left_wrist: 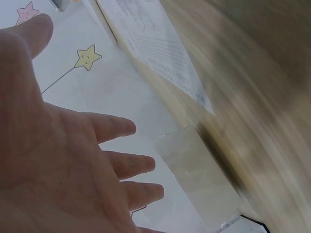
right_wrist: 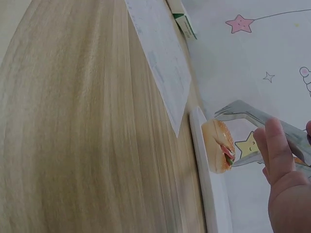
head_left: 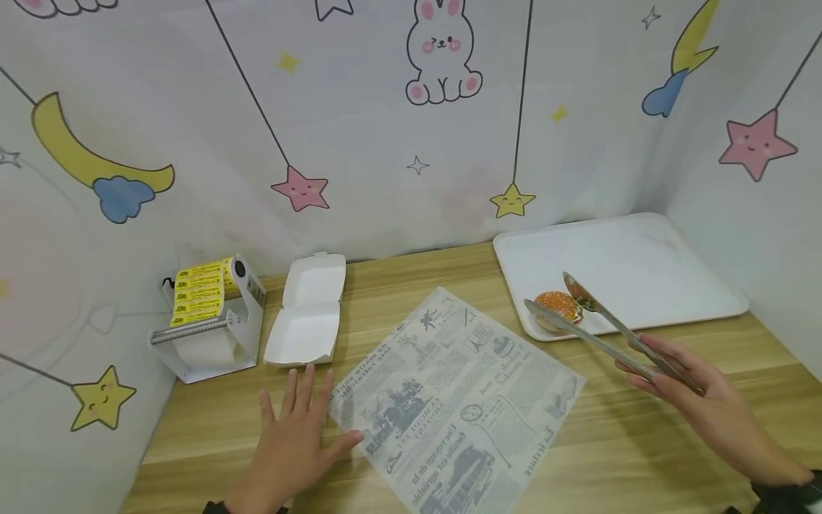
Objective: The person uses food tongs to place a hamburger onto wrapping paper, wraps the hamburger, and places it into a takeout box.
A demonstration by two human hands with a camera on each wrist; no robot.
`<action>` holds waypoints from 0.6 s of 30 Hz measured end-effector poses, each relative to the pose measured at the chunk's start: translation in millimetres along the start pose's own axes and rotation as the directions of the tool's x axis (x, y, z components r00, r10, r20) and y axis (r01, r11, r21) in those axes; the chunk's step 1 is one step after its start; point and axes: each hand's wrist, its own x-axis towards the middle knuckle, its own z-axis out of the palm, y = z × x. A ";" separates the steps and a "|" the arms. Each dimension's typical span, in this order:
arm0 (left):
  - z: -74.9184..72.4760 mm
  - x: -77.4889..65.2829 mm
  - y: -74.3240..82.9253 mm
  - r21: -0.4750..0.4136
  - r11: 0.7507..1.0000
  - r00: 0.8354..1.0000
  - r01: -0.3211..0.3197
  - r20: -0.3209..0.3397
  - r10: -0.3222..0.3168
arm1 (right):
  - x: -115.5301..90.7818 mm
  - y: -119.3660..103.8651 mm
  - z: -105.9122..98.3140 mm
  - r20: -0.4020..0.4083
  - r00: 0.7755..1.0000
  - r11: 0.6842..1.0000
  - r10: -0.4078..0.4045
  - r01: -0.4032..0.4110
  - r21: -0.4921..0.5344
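Observation:
My right hand (head_left: 713, 410) grips a pair of metal tongs (head_left: 594, 341). Their spread tips stand on either side of a small sesame-bun burger (head_left: 557, 305), which sits at the near left corner of a white tray (head_left: 623, 264). In the right wrist view the burger (right_wrist: 216, 145) shows a red and green filling; whether the tongs touch it, I cannot tell. My left hand (head_left: 292, 442) has its fingers spread, thumb by the left edge of a sheet of printed greaseproof paper (head_left: 462, 400). The left wrist view shows this hand's bare palm (left_wrist: 63, 170).
An opened white clamshell box (head_left: 308, 325) stands beyond the left hand. Left of it is a dispenser (head_left: 244, 314) with a roll of yellow labels (head_left: 199, 285). A cartoon-print sheet (head_left: 385, 128) hangs behind and beside the wooden table (head_left: 616, 457).

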 end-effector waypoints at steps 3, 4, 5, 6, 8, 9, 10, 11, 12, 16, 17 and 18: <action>-1.8 -0.4 0.5 0.000 1.000 1.000 0.005 0.005 -0.005 | -0.5 1.1 0.1 -0.047 0.998 0.999 -0.033 0.031 -0.043; -2.1 -0.3 0.5 -0.002 1.000 1.000 0.004 0.001 -0.004 | -1.1 1.9 0.0 -0.059 0.997 0.998 -0.046 0.043 -0.050; -2.3 -0.2 0.7 0.000 1.000 1.000 0.002 -0.005 -0.002 | -1.9 3.1 -0.3 -0.073 0.996 0.997 -0.049 0.045 -0.059; -2.5 -0.1 0.7 0.000 1.000 1.000 0.001 -0.006 -0.001 | -2.6 4.2 -0.3 -0.089 0.995 0.996 -0.044 0.037 -0.084; -1.0 0.0 -0.2 -0.011 1.000 1.000 -0.001 -0.008 0.001 | -3.5 6.6 -0.1 -0.106 0.994 0.995 -0.028 0.018 -0.095; 0.0 0.1 -0.6 -0.013 1.000 1.000 -0.002 -0.008 0.002 | -3.8 7.7 0.0 -0.109 0.994 0.995 -0.016 0.005 -0.100; 0.9 0.3 -0.9 -0.017 1.000 1.000 -0.001 -0.004 0.000 | -4.4 8.8 -0.1 -0.115 0.993 0.994 -0.001 -0.012 -0.105; 1.8 0.4 -1.2 -0.020 1.000 1.000 0.000 0.000 0.000 | -4.9 9.7 0.0 -0.116 0.993 0.993 0.015 -0.028 -0.112; 2.6 0.5 -1.5 -0.025 1.000 1.000 0.000 0.003 0.000 | -5.1 10.0 0.4 -0.130 0.991 0.989 0.038 -0.056 -0.135; 4.4 0.5 -2.2 -0.023 1.000 1.000 0.003 0.010 -0.003 | -6.6 11.3 1.8 -0.201 0.970 0.931 0.139 -0.197 -0.307; 4.6 0.4 -2.4 -0.022 1.000 1.000 0.002 0.008 -0.002 | -6.0 11.3 2.2 -0.217 0.964 0.911 0.154 -0.223 -0.347; 4.7 0.2 -2.6 -0.021 1.000 1.000 0.001 0.007 -0.001 | -5.0 10.9 2.8 -0.234 0.958 0.880 0.165 -0.250 -0.403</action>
